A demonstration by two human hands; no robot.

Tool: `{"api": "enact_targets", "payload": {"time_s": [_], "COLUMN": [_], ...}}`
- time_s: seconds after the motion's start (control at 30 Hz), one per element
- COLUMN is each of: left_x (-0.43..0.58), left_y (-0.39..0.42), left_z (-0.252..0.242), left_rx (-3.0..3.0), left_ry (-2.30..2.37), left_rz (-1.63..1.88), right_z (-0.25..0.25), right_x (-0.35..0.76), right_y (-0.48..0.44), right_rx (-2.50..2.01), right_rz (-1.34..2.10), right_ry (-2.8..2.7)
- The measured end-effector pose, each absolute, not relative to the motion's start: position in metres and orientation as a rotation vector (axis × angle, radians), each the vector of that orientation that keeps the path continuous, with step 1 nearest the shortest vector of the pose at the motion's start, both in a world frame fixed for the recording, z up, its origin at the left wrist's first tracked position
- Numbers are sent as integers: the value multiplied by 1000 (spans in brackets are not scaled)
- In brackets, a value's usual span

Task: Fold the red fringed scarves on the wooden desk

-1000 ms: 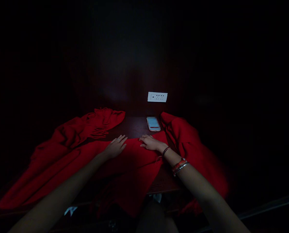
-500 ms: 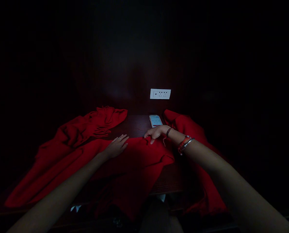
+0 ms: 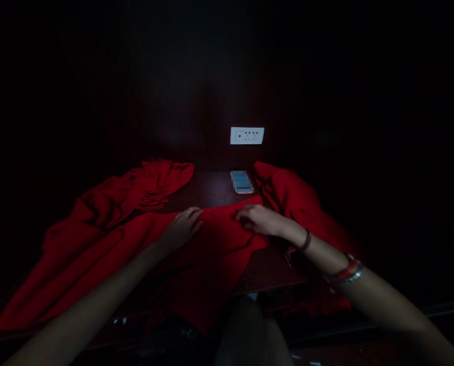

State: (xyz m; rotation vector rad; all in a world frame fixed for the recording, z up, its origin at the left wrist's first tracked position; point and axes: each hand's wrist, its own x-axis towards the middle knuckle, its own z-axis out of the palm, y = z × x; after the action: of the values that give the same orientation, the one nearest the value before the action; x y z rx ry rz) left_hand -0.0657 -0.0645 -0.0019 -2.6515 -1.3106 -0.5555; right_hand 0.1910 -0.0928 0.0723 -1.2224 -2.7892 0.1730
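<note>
A red cloth lies across the dark wooden table and hangs over its front edge. My left hand, a ring on one finger, rests flat on the cloth near its back edge, fingers spread. Over the right part of the same cloth is my right hand, its fingers curled downward; whether they pinch any fabric is hidden. Bracelets circle the right wrist and forearm.
Fringed red fabric is heaped at the left, and another red piece at the right. A phone lies at the back, below a white wall socket. My knees show under the front edge.
My right hand has moved from the cloth's back edge by the phone toward me and slightly right. The cloth's back right corner now lies flatter. My left hand stays about where it was.
</note>
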Motion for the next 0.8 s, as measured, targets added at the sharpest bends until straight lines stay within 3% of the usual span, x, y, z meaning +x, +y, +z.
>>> {"api": "enact_targets", "payload": {"time_s": [0.17,0.33,0.5,0.67,0.8], "left_x": [-68,-79,-94,-61,-14], "left_y": [-54,-47,-48,-67,-70], "left_z": [-17,-15,-9,3,15], "left_rx": [-2736,-2765,-2689,-2727,-2816], "left_ry": [-1369,-1394,-1538,-1403,-1543], "left_rz": [-390,-202,-68,-321,-596], "right_z": [56,59,61,63,58], "right_x": [217,231,241,234,224], "right_y": [-141,-155,-173,-169,-141], "right_rx": [-942,-1049,-1160,-1151,-1658], "right_rz": [261,83,117,234,211], "right_ry": [-2956,-2946,-2978,-2872,-2530]}}
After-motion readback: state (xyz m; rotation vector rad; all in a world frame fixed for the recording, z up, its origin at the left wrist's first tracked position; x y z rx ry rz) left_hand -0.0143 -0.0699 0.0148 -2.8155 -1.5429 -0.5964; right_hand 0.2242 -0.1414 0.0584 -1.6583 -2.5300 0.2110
